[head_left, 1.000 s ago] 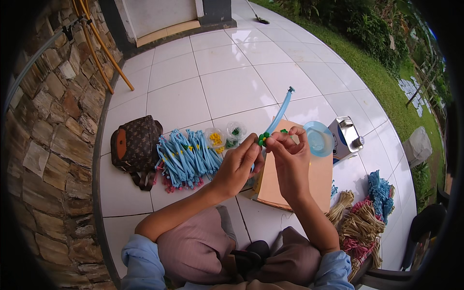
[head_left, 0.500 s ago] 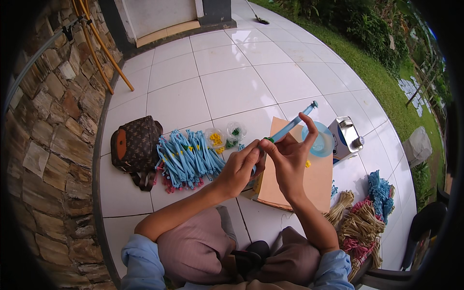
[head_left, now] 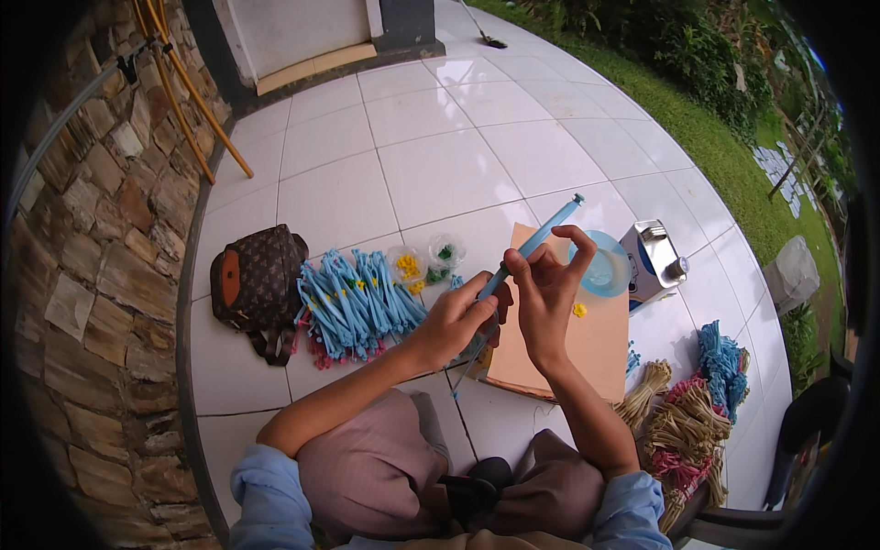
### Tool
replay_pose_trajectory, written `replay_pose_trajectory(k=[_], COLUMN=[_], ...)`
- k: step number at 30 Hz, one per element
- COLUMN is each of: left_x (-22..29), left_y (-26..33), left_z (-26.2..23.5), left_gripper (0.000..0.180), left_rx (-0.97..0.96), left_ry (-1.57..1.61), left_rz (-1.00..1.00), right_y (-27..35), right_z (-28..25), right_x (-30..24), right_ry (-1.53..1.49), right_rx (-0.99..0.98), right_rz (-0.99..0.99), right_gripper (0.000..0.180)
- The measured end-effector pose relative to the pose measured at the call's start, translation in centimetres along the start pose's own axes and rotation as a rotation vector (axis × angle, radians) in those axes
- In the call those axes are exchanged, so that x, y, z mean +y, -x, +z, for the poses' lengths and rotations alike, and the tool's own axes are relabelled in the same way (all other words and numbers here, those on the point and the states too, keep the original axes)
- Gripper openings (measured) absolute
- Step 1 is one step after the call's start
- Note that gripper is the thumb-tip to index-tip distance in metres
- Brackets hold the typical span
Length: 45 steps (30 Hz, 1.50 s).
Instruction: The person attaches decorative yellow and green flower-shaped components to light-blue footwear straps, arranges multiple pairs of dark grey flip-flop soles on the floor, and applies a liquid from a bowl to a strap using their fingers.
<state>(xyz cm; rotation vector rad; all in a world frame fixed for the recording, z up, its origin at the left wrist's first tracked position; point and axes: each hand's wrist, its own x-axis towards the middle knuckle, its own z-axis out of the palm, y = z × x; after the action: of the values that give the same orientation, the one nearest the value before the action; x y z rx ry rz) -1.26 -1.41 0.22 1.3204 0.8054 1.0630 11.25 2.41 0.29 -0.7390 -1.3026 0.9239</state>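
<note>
A slim light-blue strip (head_left: 543, 235) with a knobbed tip slants up and to the right from my hands, above a tan board. My left hand (head_left: 461, 316) is closed around its lower part. My right hand (head_left: 543, 298) pinches the strip between thumb and fingers, its index finger raised and bent. Beneath my left hand hangs a thin blue end (head_left: 456, 390). On the tan board (head_left: 541, 362) lies a small yellow flower-shaped piece (head_left: 579, 311). Part of the strip is hidden by my fingers.
Left of the board sit a pile of blue strips (head_left: 353, 302), a brown patterned backpack (head_left: 257, 280), and clear cups of yellow pieces (head_left: 407, 266) and green pieces (head_left: 446, 249). Rightward are a blue bowl (head_left: 619, 259), a metal can (head_left: 653, 266) and tan, pink and blue bundles (head_left: 687, 412).
The blue strip has shifted left and slightly down, along with my fingers. The green bit seen at my right thumb no longer shows. A thin blue end now hangs below my left hand.
</note>
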Motion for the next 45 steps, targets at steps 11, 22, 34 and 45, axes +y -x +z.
replay_pose_trajectory(k=[11,22,34,45], left_x=[0.4,-1.2,4.2,3.3], left_y=[0.6,0.6,1.6,1.8], left_z=[-3.0,-3.9,-7.3,-15.4], left_gripper=[0.023,0.022,0.023,0.043], left_rx=[0.167,0.144,0.144,0.502], left_ry=[-0.076,-0.207,-1.067,-0.275], left_rz=[0.042,0.079,-0.079,-0.017], right_y=[-1.5,-1.0,-2.8,1.2], right_z=[-3.6,-4.1,-2.7,11.8], right_x=[-2.1,-3.9,-4.1,8.1], right_ry=[0.098,-0.133,0.068,-0.248], right_rx=[0.210,0.013,-0.126,-0.834], right_rz=[-0.118,-0.170,-0.093,0.422], right_gripper=[0.048,0.055,0.041,0.083])
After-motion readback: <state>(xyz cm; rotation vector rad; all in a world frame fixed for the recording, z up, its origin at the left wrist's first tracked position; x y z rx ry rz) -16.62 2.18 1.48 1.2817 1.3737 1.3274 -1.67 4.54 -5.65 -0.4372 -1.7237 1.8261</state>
